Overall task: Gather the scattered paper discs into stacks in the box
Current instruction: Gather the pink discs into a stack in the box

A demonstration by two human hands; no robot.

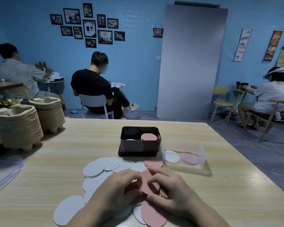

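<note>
Step in hand, I'd say: squaring up a small stack of pink discs (pixel 148 182) on the counter (pixel 64 158), just in front of the dark box (pixel 138 147). Left hand (pixel 121 185) and right hand (pixel 169 189) both curl round it, fingers (pixel 156 170) pinching its edges from either side.

Next move prob. calls for a firm two-sided grip, a lift over the box's near wall & a drop onto the pink stack (pixel 148 137) in its right half; a low white pile sits in its left half. Many white discs (pixel 95 167) + a few pink lie loose in front of the box, so plenty left.

Right of the box: clear tub (pixel 202 155) w/ white & pink discs. Far left: stacked pulp trays (pixel 18 126). Behind: blue wall w/ framed pics (pixel 88 27), grey panel (pixel 192 63), three seated people.
</note>
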